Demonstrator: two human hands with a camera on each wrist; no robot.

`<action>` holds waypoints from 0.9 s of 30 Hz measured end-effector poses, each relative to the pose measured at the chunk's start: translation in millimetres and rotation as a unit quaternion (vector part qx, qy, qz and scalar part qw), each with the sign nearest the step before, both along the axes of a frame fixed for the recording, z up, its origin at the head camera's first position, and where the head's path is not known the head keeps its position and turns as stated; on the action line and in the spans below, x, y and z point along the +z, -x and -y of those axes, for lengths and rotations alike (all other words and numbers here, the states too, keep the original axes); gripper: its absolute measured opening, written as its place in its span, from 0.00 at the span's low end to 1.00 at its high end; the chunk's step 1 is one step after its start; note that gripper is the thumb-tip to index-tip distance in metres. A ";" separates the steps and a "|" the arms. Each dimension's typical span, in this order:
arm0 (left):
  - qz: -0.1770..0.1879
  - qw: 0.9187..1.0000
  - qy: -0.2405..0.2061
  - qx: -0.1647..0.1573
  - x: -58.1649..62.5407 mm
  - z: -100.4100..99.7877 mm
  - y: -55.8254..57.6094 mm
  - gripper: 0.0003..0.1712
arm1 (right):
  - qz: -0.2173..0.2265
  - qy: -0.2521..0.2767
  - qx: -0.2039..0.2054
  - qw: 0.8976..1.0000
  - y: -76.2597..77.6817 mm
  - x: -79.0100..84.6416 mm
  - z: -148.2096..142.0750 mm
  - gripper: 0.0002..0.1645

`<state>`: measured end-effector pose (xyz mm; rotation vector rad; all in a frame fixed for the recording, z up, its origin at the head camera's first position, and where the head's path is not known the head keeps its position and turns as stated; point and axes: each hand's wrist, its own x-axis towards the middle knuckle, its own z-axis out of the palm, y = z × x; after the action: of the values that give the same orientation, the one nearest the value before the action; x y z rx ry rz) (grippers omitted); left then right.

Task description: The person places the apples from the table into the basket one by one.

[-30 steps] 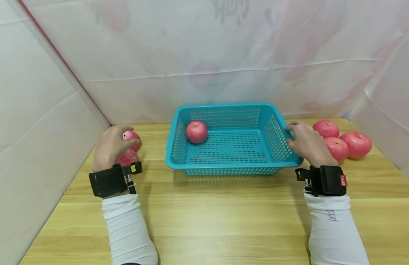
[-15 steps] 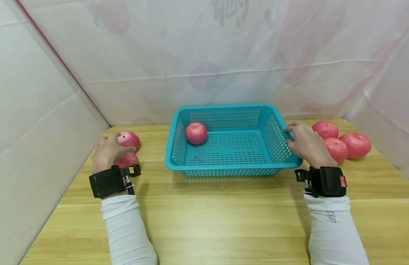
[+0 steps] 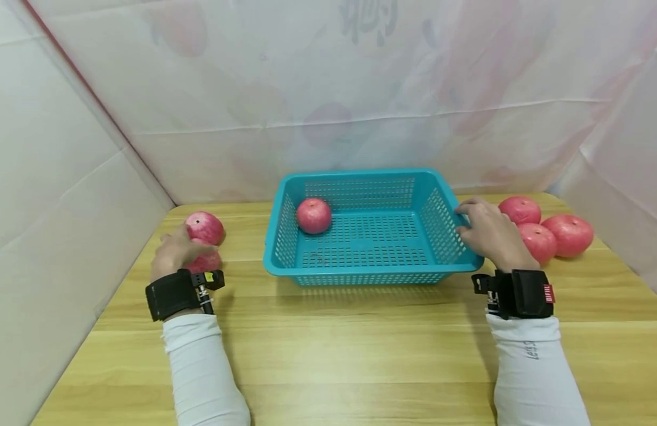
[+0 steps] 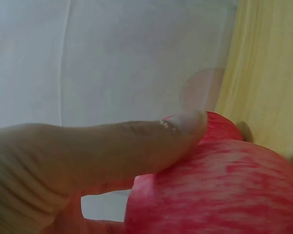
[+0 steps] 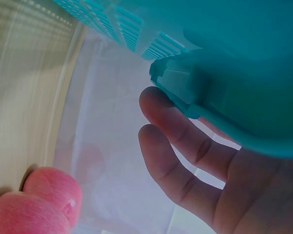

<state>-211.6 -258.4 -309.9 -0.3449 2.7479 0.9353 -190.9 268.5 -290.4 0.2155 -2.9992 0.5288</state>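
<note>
My left hand (image 3: 174,254) is at the nearer of two red apples on the left, this near apple (image 3: 207,262) partly hidden by the hand. In the left wrist view the thumb lies across the apple's side, with other fingers showing behind at its edge. The far apple (image 3: 205,227) sits right beyond it. My right hand (image 3: 490,232) holds the right end of a blue plastic basket (image 3: 371,271) by its rim. In the right wrist view two bent fingers (image 5: 161,153) show outside, under the rim. Inside the basket, toward its left end, rests one apple (image 3: 313,216).
Three more apples (image 3: 568,235) cluster on the wooden table (image 3: 360,355) to the right of my right hand. Pale printed cloth (image 3: 360,89) stands as a wall behind the table, and along both sides.
My left hand has come down from above the two left apples to the nearer one, uncovering more of the far one. The right hand keeps its place at the basket rim.
</note>
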 end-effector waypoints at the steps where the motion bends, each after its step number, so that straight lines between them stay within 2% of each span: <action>1: 0.000 1.000 -0.005 0.005 -0.8 0.5 -0.2 0.51 | -0.001 0.000 0.001 1.000 0.1 0.0 0.5 0.26; 4: -0.001 1.000 -0.013 0.014 -2.4 1.3 -0.2 0.51 | -0.003 0.001 0.001 1.000 0.3 -0.2 1.4 0.25; 12: 0.005 1.000 -0.005 -0.022 -4.8 5.2 1.4 0.45 | 0.004 0.006 0.000 1.000 0.0 -0.8 2.3 0.26; 18: 0.020 0.999 -0.009 -0.031 -5.9 6.0 1.9 0.48 | -0.003 0.002 -0.003 1.000 -0.4 1.3 3.3 0.25; 27: 0.034 0.998 0.000 -0.049 -12.6 5.6 5.9 0.38 | 0.002 0.002 -0.007 1.000 -1.4 1.6 3.0 0.25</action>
<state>-217.5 -264.0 -322.4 -0.2362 2.6764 0.8813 -189.5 265.5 -288.8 0.1940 -3.0017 0.5345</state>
